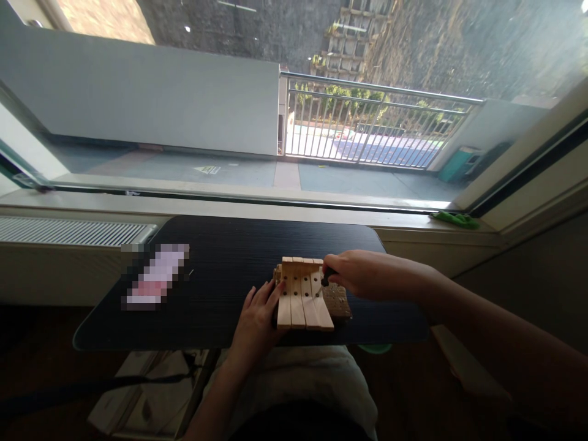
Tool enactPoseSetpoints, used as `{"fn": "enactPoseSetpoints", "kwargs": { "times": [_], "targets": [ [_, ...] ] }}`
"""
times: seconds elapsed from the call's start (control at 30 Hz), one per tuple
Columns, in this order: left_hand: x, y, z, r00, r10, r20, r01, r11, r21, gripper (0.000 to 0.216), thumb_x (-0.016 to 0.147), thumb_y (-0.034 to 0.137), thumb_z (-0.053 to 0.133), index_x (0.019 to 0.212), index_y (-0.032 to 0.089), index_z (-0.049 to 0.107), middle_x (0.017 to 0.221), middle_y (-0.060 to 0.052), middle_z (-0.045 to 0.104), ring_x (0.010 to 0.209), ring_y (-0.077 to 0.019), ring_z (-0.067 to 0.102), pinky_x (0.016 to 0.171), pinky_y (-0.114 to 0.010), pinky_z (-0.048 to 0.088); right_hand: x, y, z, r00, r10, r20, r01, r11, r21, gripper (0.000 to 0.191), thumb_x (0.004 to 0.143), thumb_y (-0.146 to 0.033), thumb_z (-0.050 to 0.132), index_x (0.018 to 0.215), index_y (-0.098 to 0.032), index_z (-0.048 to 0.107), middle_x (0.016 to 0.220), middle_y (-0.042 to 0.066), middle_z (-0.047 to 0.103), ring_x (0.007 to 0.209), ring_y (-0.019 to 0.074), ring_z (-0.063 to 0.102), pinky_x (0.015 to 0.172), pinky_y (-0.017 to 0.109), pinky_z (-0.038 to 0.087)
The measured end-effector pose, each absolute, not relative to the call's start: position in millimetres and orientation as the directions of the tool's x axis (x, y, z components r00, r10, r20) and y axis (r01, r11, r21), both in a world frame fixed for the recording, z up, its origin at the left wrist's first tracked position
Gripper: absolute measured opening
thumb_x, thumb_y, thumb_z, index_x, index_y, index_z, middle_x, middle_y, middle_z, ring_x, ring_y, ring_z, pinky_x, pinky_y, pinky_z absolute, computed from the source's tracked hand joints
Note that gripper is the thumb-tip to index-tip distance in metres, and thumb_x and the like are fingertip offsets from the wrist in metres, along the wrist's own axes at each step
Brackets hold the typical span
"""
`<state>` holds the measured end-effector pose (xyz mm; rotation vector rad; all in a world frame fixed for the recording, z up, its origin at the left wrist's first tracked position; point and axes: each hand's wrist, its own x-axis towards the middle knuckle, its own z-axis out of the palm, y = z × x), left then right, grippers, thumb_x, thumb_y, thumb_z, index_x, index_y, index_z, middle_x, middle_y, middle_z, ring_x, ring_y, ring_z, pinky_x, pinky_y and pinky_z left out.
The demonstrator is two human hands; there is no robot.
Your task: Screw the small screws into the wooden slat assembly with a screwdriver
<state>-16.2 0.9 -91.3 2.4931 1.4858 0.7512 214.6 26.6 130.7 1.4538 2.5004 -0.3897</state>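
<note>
A pale wooden piece [298, 311] made of several slats side by side lies near the table's front edge, its far part angled up. Two rows of dark round spots, holes or screw heads, run across it. My left hand [258, 315] holds its left end, one finger on the slats and the others spread beside it. My right hand [342, 272] is closed round the dark handle of a screwdriver [326, 277]. Its thin shaft slants down to a spot on the rightmost slat. Under the slats and to their right is a brown, rough-textured block [337, 301].
The dark table [220, 245] stands against a window sill. A blurred pink and white item [158, 272] lies on its left side. Behind are a radiator [78, 231] at left and a green cloth [456, 219] on the sill at right.
</note>
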Motion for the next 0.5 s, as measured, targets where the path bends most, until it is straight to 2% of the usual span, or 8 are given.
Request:
{"fn": "enactPoseSetpoints", "kwargs": {
  "times": [0.13,0.33,0.5],
  "targets": [
    [-17.1,1.2,-91.4,0.391,0.853,0.346,0.781,-0.507,0.365,0.086,0.073,0.026,0.076,0.15,0.019,0.037,0.146,-0.021,0.053,0.133,-0.0354,0.053,0.113,-0.057,0.037,215.0,29.2,129.4,-0.487,0.814,-0.316,0.87,0.483,-0.097,0.02,0.1,-0.028,0.046,0.101,-0.025,0.066,0.088,0.01,0.074,0.073,0.0244,0.066,0.06,0.035,0.037],
    [-16.7,0.6,-91.8,0.384,0.855,0.349,0.779,-0.503,0.374,0.086,0.074,0.027,0.075,0.15,0.021,0.036,0.147,-0.02,0.053,0.133,-0.0352,0.053,0.114,-0.057,0.037,213.5,38.3,129.1,-0.47,0.791,-0.391,0.872,0.485,-0.068,0.025,0.099,-0.031,0.046,0.106,-0.017,0.066,0.088,0.011,0.073,0.073,0.0235,0.066,0.057,0.032,0.036],
    [-16.2,0.6,-92.2,0.375,0.857,0.353,0.778,-0.498,0.383,0.085,0.074,0.027,0.075,0.15,0.021,0.037,0.146,-0.019,0.053,0.132,-0.0353,0.054,0.114,-0.056,0.036,211.5,36.6,129.2,-0.457,0.817,-0.351,0.878,0.478,-0.032,0.024,0.099,-0.032,0.047,0.102,-0.019,0.068,0.087,0.012,0.074,0.074,0.0257,0.068,0.058,0.033,0.037]
  ]
}}
